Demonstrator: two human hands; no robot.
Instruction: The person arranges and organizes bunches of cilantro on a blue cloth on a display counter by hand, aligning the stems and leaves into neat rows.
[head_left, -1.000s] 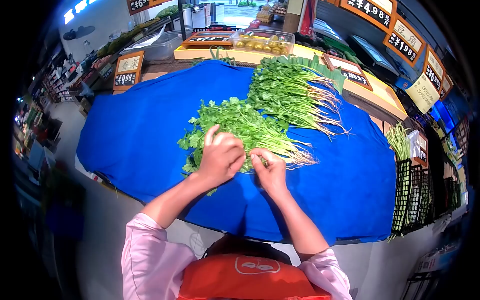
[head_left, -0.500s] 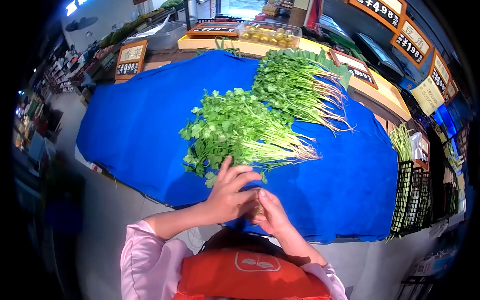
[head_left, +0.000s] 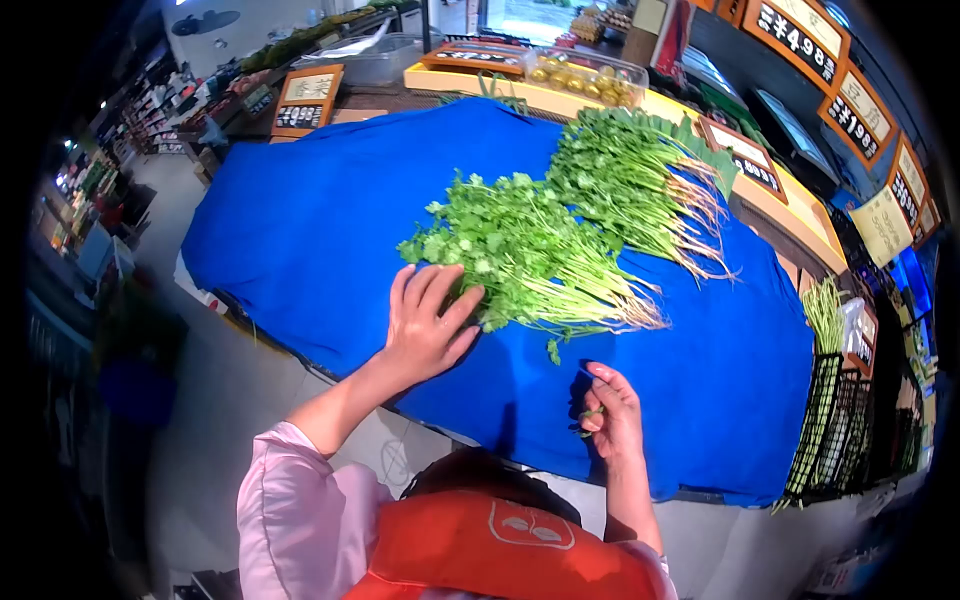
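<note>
A leafy green bunch with pale stems and thin roots, the nearer herb bunch [head_left: 530, 250], lies mid-table on the blue cloth [head_left: 330, 220]. At its lower left edge is my left hand [head_left: 428, 325], fingers spread and holding nothing. My right hand [head_left: 612, 408] is off to the right above the cloth, its fingers curled round a small green scrap [head_left: 592, 412]. Behind and to the right lies the farther herb bunch [head_left: 640, 180], its roots pointing right.
A plastic box of round yellowish items [head_left: 585, 78] stands on the yellow ledge [head_left: 500, 88] at the back. A price sign [head_left: 306, 100] is at the back left. At the right edge, a black basket [head_left: 828, 430] holds long green vegetables.
My hands were together near the table's front edge and have moved apart. The left went up to the nearer bunch and opened; the right moved right with green scraps. The view has shifted.
</note>
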